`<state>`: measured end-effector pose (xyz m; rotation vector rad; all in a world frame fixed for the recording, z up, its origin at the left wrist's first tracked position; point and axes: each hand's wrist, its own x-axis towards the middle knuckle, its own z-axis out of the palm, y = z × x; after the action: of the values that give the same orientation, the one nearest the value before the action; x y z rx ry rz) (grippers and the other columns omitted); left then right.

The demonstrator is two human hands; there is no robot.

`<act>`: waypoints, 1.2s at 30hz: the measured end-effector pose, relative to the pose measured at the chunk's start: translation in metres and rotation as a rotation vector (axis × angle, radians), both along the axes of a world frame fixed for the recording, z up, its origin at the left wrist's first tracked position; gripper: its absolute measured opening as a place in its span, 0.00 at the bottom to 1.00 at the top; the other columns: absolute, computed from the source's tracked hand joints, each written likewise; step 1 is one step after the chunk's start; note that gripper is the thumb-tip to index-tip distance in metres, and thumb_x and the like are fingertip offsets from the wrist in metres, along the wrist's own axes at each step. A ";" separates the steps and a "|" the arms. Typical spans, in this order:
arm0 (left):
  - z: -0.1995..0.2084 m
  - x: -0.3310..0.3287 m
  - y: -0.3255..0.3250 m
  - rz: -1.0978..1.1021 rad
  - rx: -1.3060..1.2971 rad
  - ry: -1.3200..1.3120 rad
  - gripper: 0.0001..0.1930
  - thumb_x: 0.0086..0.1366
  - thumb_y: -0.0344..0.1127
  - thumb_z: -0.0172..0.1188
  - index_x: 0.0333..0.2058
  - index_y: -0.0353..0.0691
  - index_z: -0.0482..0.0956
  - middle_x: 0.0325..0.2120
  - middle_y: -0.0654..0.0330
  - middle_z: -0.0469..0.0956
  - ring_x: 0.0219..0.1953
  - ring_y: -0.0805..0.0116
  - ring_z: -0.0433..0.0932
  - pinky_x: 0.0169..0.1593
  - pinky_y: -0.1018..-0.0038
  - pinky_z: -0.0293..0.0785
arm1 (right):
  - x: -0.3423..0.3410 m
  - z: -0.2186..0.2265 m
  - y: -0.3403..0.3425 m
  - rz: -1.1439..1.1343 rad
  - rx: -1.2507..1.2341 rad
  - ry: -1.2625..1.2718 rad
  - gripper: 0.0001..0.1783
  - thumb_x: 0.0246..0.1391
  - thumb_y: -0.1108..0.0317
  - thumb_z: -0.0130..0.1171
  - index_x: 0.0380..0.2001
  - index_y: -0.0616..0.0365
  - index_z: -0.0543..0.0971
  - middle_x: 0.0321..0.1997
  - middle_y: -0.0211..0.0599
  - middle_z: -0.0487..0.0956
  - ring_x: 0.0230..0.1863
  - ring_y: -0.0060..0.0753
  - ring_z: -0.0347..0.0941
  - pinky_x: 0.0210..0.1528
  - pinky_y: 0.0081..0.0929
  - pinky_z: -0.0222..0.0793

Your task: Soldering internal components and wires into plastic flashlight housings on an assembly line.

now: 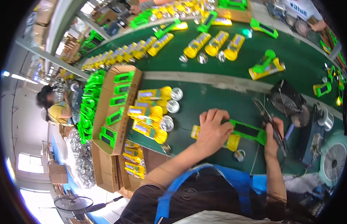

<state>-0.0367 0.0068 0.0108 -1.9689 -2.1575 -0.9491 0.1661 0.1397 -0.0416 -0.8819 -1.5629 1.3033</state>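
Between my hands lies a green plastic frame with a dark panel [248, 130], above the green tabletop. My left hand [213, 131] is closed over the frame's left end, its fingers curled and fingertips partly hidden. My right hand [274, 137] is at the frame's right end and grips a slim hand tool with dark handles [279, 139]; its exact kind is unclear. Beneath the frame and my left hand lies a yellow lamp body [233, 143], partly covered, with a round silver reflector [239, 155] by its lower end.
Yellow lamp bodies [153, 115] lie left, beside a cardboard box of green frames [123, 110]. A black fan [287, 99], solder-like wire spool [325, 118] and pale green fan [333, 162] stand right. Beyond runs a green belt [166, 61] carrying yellow bodies. Other people work left [59, 112] and far right [302, 11].
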 end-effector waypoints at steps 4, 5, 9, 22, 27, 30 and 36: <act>0.000 0.009 -0.003 -0.158 0.094 0.175 0.12 0.43 0.34 0.61 0.30 0.48 0.80 0.35 0.67 0.77 0.45 0.65 0.73 0.49 0.60 0.62 | -0.036 0.013 -0.012 0.024 -0.081 0.033 0.12 0.59 0.71 0.57 0.45 0.60 0.72 0.39 0.32 0.75 0.41 0.23 0.72 0.46 0.22 0.68; 0.000 0.013 0.000 -0.155 0.088 0.165 0.11 0.44 0.33 0.62 0.31 0.47 0.80 0.32 0.68 0.78 0.43 0.66 0.74 0.49 0.61 0.62 | -0.044 0.013 -0.018 0.054 -0.121 0.102 0.12 0.60 0.71 0.56 0.46 0.60 0.71 0.39 0.33 0.76 0.41 0.23 0.72 0.45 0.22 0.69; -0.008 0.019 0.021 -0.056 0.041 -0.055 0.07 0.51 0.30 0.64 0.29 0.45 0.77 0.25 0.67 0.75 0.37 0.66 0.74 0.48 0.64 0.61 | -0.047 0.010 -0.029 0.121 -0.256 0.194 0.14 0.61 0.65 0.57 0.45 0.62 0.70 0.40 0.36 0.77 0.42 0.24 0.74 0.47 0.24 0.70; -0.016 0.029 0.028 -0.067 -0.126 0.086 0.08 0.52 0.25 0.62 0.29 0.45 0.73 0.27 0.66 0.75 0.36 0.64 0.74 0.49 0.63 0.61 | 0.048 0.014 0.015 0.260 -0.469 0.323 0.16 0.59 0.63 0.58 0.42 0.63 0.70 0.34 0.40 0.75 0.35 0.29 0.72 0.42 0.28 0.68; -0.014 0.030 0.036 -0.074 -0.248 0.157 0.03 0.58 0.30 0.59 0.29 0.44 0.74 0.24 0.63 0.73 0.33 0.63 0.74 0.47 0.64 0.63 | 0.050 0.018 0.023 0.250 -0.436 0.209 0.13 0.56 0.67 0.59 0.38 0.66 0.72 0.27 0.37 0.77 0.27 0.25 0.73 0.33 0.23 0.70; -0.011 0.029 0.041 -0.071 -0.285 0.196 0.03 0.58 0.29 0.59 0.27 0.44 0.74 0.24 0.62 0.73 0.31 0.63 0.75 0.46 0.64 0.65 | 0.052 0.025 0.031 0.320 -0.457 0.028 0.13 0.56 0.67 0.60 0.37 0.67 0.73 0.28 0.38 0.78 0.26 0.23 0.74 0.31 0.20 0.71; -0.001 0.029 0.049 -0.121 -0.421 0.236 0.02 0.54 0.27 0.57 0.25 0.43 0.74 0.22 0.61 0.73 0.30 0.62 0.76 0.44 0.65 0.66 | 0.042 0.033 0.036 0.399 -0.496 -0.115 0.10 0.55 0.70 0.62 0.36 0.65 0.75 0.29 0.35 0.79 0.28 0.19 0.76 0.31 0.16 0.72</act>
<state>-0.0078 0.0555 0.0103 -2.2718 -2.2575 -0.2580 0.2082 0.1755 -0.0088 -0.9861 -1.5824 2.0149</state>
